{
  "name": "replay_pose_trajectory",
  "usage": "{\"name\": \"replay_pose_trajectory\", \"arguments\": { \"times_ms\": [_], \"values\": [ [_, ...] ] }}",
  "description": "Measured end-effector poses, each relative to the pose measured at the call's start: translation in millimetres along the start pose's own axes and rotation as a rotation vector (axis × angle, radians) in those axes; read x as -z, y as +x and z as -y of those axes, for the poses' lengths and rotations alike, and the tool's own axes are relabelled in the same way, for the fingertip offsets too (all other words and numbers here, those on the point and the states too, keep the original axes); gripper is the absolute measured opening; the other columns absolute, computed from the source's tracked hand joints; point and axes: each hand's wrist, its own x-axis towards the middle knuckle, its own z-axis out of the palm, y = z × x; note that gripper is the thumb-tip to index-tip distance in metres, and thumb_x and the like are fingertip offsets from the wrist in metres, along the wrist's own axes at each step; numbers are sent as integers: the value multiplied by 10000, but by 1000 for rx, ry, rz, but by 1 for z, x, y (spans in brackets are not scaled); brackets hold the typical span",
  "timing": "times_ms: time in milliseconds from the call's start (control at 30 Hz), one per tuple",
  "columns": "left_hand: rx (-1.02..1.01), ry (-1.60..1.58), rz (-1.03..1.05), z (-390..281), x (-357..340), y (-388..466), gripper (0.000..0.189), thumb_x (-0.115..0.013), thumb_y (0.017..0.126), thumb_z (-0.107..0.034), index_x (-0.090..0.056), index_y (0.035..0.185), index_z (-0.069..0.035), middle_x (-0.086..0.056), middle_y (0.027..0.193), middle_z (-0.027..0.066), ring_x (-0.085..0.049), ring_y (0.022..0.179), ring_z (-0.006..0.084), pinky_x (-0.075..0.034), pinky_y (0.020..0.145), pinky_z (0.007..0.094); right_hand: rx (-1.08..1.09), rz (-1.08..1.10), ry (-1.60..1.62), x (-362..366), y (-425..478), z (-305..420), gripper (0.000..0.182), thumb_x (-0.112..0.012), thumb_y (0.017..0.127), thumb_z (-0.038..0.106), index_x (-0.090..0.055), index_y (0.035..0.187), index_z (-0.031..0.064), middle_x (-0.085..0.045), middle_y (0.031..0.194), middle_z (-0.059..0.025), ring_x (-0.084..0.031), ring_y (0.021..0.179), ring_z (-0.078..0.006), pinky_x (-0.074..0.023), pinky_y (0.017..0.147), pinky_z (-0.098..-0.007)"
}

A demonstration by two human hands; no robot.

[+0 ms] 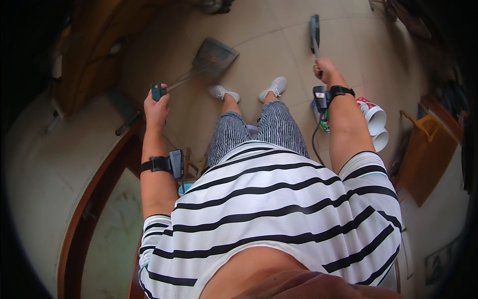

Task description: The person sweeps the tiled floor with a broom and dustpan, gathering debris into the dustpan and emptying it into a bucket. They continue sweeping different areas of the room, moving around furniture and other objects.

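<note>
My left hand (157, 106) is closed on the dark green grip of a long-handled dustpan (215, 58). Its thin handle runs up and to the right to the dark pan, which lies left of centre, beyond my feet. My right hand (325, 70) grips the pole of a broom (315, 34), whose narrow blue-green head points away from me at the upper right. Broom and dustpan are apart, with tiled floor between them. The lower end of the broom's pole is hidden by my fist and forearm.
White-shoed feet stand on the tiled floor (295, 41). White round containers (375, 121) sit beside my right forearm. An orange-brown wooden chair (429, 145) stands at the right, brown wooden furniture (93, 48) at the upper left. A wood-framed door (108, 220) is at the lower left.
</note>
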Motion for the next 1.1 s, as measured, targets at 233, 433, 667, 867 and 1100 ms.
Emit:
{"name": "replay_pose_trajectory", "arguments": {
  "times_ms": [233, 433, 667, 867, 1100],
  "values": [
    [35, -51, 84, -17, -2, 23, 233, -544, 808, -44, -527, 1031, -107, -412, 559, -24, -358, 368, 65, -263, 339, 219, 552, 266, -1729, -109, -15, -51, 189, -560, 719, 116, -688, 805, 7, -655, 760, -202, -653, 654, -279, -505, 597, -375],
    [-9, 14, 35, -10, 4, 33, 256, -549, 758, -31, -558, 1005, -96, -447, 546, -17, -396, 381, 74, -291, 350, 234, 452, 381, -1376, -164, -117, -60, 248, -487, 729, 84, -638, 861, -62, -633, 777, -262, -656, 661, -310, -511, 600, -405],
    [-52, 71, -43, 42, 59, 43, 264, -573, 735, -57, -593, 996, -90, -533, 672, -5, -466, 506, 73, -386, 465, 237, 355, 297, -1219, -164, -137, -51, 175, -460, 786, 55, -532, 889, -67, -533, 554, -144, -523, 389, -220, -387, 340, -354],
    [-286, 109, -156, 49, 74, 34, 231, -574, 743, -59, -597, 969, -100, -528, 694, -18, -455, 531, 46, -369, 482, 209, 184, 427, -1059, -202, -137, -67, 188, -470, 813, 63, -537, 934, -64, -518, 560, -90, -470, 379, -162, -356, 339, -312],
    [39, -228, -241, 101, 151, -27, 261, -568, 765, -40, -568, 1020, -93, -491, 624, -3, -445, 468, 82, -355, 434, 240, 342, 243, -1151, -255, -183, -62, 317, -496, 842, 111, -536, 1137, -1, -454, 551, -22, -439, 407, -119, -351, 346, -290]
  ]
}}
